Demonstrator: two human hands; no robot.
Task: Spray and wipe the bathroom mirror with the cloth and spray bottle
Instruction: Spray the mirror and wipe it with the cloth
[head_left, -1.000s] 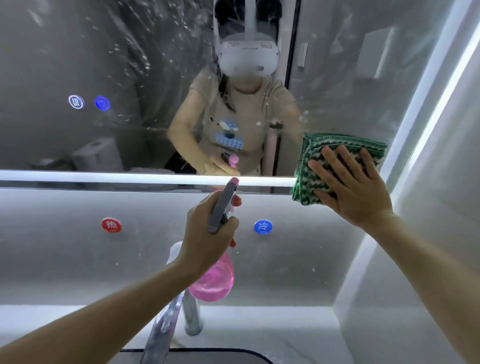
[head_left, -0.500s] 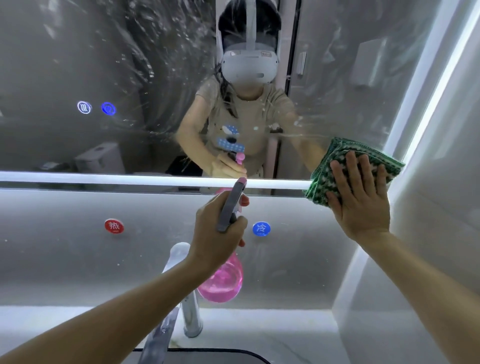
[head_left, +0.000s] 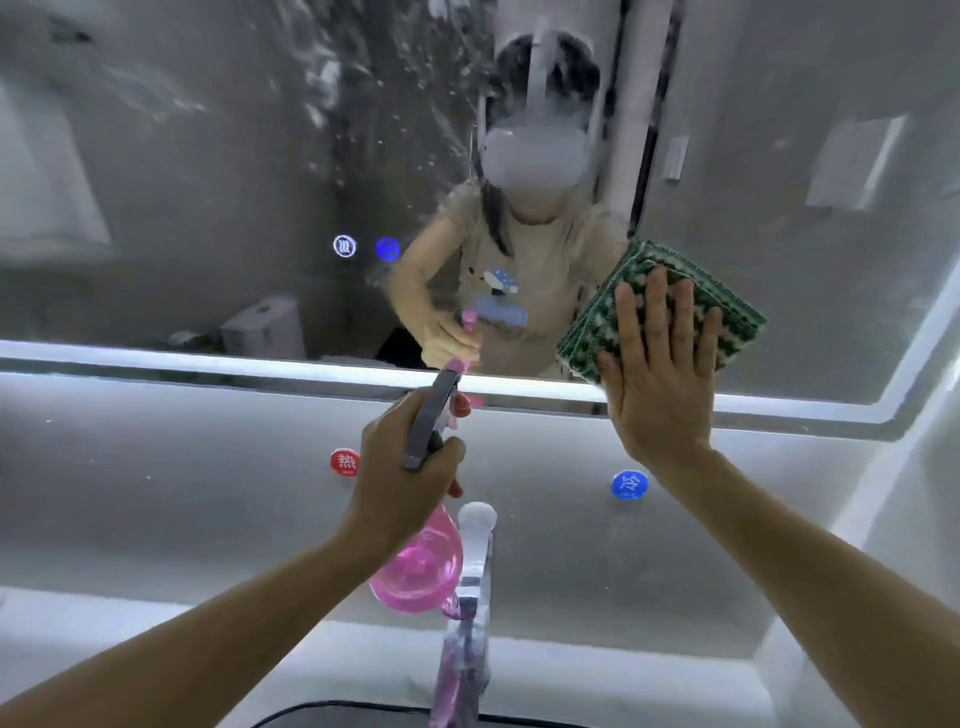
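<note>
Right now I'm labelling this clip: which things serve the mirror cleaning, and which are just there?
In use: mirror, green cloth under right hand, pink spray bottle in left hand.
Just there: faucet, red hot button, blue cold button.

My left hand (head_left: 402, 478) is raised ahead of me with the fingers curled tight in a grip, forearm slanting up from the lower left. My right hand (head_left: 657, 384) is flat and upright, fingers straight and slightly spread, pressing forward, its forearm reaching in from the lower right.

red sticker (head_left: 344, 461) 熱, blue sticker (head_left: 629, 485) 冷
</note>
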